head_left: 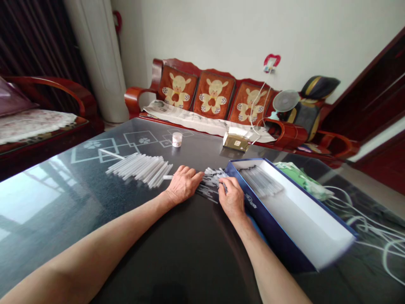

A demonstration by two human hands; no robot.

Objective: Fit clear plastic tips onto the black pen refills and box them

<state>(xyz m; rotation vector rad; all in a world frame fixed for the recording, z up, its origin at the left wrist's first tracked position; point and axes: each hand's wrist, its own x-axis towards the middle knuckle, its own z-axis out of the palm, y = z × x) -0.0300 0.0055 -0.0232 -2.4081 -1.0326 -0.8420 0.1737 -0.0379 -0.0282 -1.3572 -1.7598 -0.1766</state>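
Left hand (184, 184) lies flat over one white plastic stick (167, 177); right hand (233, 198) curls onto a loose pile of clear sticks (211, 179) (light, stiff, likely slippery; best taken mid-shaft).

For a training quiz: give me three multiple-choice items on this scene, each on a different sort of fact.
1. Where is the small white jar? A) on the sofa B) on the table C) on the floor
2. What colour is the outside of the box? A) red B) green C) dark blue
3. What state is the box in? A) open, with pale sticks inside B) shut by its lid C) tipped over

B: it stands on the table. C: its outer walls show dark blue. A: sticks lie inside, uncovered.
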